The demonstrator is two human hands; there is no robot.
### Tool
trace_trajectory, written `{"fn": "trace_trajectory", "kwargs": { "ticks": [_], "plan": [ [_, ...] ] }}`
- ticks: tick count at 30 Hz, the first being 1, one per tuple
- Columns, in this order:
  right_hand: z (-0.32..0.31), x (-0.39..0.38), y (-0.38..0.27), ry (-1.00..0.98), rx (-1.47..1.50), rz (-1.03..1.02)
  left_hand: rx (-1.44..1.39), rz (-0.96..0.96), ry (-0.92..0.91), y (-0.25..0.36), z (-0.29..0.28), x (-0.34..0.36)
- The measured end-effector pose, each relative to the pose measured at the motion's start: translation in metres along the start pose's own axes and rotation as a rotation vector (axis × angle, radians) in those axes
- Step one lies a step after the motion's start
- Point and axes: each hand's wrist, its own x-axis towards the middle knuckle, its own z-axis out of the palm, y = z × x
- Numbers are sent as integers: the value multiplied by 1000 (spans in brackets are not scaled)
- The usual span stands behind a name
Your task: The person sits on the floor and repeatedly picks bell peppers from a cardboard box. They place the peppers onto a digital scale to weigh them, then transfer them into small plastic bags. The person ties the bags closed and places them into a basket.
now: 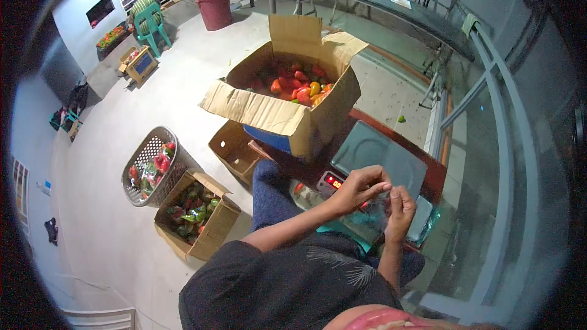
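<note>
clear bag (386,209) — left fingers (374,191) and right fingers (397,199) pinching it, near edge of scale (374,148)

Anything at the fingertips (386,186) — too small to tell; a chair (148,22) (far off) partly hides a person (142,3).

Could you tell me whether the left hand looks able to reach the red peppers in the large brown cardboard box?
Probably yes: the large brown cardboard box is open on top, leaving the red peppers uncovered, though the left hand must clear its wall.
</note>
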Motion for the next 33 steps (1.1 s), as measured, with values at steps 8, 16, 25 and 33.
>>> {"fn": "trace_trajectory", "kwargs": {
  "ticks": [8,16,25,33],
  "plan": [
    [-7,11,-18,-121,-45,-75,79,-121,-81,9,-6,8],
    [-8,10,-12,-27,41,18,-53,41,-39,-3,1,5],
    [-10,16,-6,-149,-79,-111,236,93,-80,1,-7,12],
    [-6,13,6,-89,-96,-27,232,43,-22,0,-4,10]
  ]
}}
